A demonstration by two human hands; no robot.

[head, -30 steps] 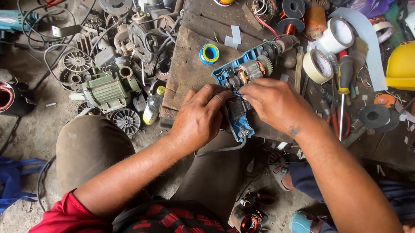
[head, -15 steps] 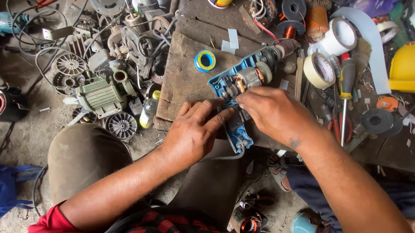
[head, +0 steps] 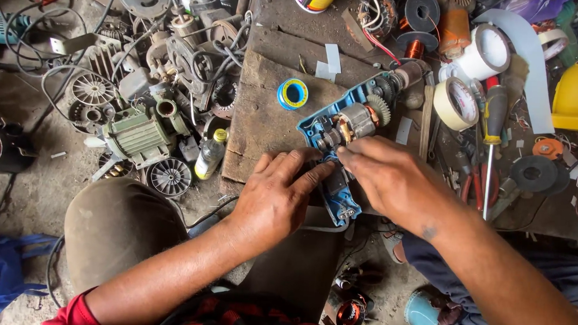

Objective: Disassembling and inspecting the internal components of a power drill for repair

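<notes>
Hands meet on opened blue power drill lying on wooden board: left hand presses flat on handle end, fingers spread, not clenched; right hand pinches at parts near the switch. Housing half is off, armature and gear exposed, so reassembly looks unfinished. Beyond: blue-yellow tape roll, red-handled screwdriver, masking tape.

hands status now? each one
Left hand: open, fingers resting on the blue drill.
Right hand: fingertips on the drill's inside; grip cannot be told.
</notes>
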